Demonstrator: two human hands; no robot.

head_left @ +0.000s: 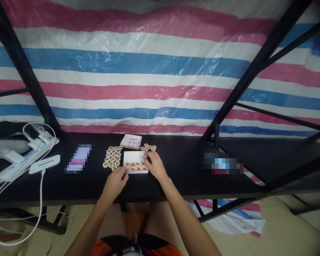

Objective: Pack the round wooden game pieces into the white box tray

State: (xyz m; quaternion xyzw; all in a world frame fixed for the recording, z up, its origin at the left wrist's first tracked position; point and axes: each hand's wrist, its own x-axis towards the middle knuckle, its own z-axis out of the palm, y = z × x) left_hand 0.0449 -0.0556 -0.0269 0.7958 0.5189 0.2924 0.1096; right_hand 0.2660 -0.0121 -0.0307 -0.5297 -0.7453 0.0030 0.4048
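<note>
A shallow white box lies on the black desk, its front part holding rows of round Chinese chess pieces with red characters. My left hand is closed at the box's front left corner, thumb and fingers against its edge. Over the right side of the box, my right hand pinches what looks like a pale round chess piece, partly hidden by the fingers. Left of the box are several pieces with dark characters. Behind its right corner sits a smaller group of red pieces.
The box lid lies behind the box. On the left are a blurred-out phone, a white router-like device and a power strip with cables. A blurred-out object lies right. Black metal posts frame the desk before a striped sheet.
</note>
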